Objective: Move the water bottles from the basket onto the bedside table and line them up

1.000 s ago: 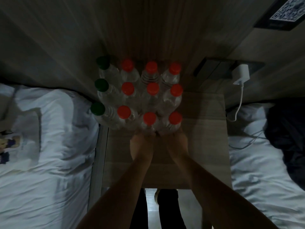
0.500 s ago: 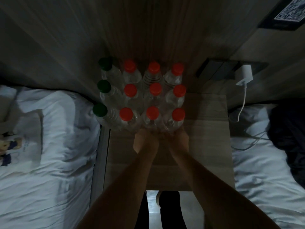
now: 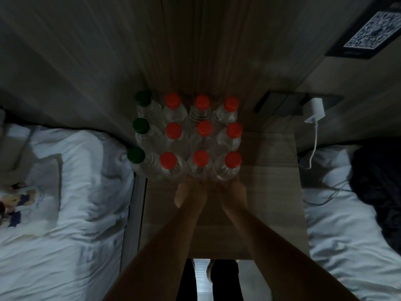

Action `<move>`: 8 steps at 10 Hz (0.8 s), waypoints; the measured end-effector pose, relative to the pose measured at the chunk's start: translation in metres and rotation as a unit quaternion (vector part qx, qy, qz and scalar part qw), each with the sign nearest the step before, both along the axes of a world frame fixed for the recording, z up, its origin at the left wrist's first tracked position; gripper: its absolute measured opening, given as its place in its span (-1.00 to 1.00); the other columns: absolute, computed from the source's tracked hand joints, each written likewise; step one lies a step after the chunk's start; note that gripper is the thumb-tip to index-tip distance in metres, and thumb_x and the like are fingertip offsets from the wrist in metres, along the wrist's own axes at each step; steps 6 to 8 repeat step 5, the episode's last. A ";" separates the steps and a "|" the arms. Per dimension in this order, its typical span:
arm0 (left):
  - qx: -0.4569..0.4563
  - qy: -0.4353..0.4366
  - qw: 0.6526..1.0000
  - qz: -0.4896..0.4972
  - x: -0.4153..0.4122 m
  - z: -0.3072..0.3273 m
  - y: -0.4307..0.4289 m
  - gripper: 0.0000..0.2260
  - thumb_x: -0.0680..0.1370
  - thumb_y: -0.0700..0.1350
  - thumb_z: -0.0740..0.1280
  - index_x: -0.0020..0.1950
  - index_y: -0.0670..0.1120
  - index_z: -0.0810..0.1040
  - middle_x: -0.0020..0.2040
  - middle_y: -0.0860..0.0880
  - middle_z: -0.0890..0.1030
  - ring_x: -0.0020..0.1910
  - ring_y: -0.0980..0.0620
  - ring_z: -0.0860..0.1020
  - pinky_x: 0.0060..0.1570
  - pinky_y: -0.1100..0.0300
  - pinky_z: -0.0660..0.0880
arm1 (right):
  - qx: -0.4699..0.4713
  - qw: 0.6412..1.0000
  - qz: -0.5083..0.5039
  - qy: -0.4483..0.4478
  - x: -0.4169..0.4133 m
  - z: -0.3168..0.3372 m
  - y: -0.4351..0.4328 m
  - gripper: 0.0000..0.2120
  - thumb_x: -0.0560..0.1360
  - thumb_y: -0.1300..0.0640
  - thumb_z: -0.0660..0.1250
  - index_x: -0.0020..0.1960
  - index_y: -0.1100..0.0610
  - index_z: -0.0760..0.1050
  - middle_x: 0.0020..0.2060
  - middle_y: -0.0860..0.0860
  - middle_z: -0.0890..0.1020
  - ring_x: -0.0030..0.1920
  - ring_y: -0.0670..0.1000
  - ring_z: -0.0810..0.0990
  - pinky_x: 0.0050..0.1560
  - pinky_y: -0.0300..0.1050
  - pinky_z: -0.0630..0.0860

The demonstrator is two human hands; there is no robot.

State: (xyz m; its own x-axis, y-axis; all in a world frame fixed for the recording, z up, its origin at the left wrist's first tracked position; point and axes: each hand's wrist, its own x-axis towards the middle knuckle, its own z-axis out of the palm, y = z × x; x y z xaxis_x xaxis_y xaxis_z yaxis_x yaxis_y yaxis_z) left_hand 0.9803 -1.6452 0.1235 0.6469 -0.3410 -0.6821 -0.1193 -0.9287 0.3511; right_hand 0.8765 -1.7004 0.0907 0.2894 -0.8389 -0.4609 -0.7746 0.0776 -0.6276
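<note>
Twelve water bottles [image 3: 204, 128] stand in three rows of four on the bedside table [image 3: 271, 192], green caps down the left column, red on the rest. We see the left hand [image 3: 189, 195] and right hand [image 3: 234, 193] side by side at the front row's bases. With the fingers hidden behind the bottles, we cannot tell whether they grip or press. White beds [image 3: 65, 224] flank the table.

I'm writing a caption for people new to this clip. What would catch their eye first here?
The tight block of water bottles on the bedside table stands out: nine bright red caps, with a column of three green caps on its left. Next come the left hand and right hand, side by side at the block's near row, fingers hidden behind the bottles. White bedding glows on both sides in the dim room.
</note>
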 end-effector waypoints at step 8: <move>-0.070 0.028 0.982 -0.174 0.016 0.001 0.046 -0.50 0.45 0.30 0.12 0.34 0.15 0.29 0.20 0.02 0.54 0.03 0.00 0.57 0.00 -0.03 0.55 | 0.002 0.944 0.248 0.219 -0.020 0.058 -0.001 -0.41 0.47 -0.24 0.12 0.41 0.01 0.27 0.35 0.10 0.43 0.34 0.16 0.41 0.31 0.12 0.37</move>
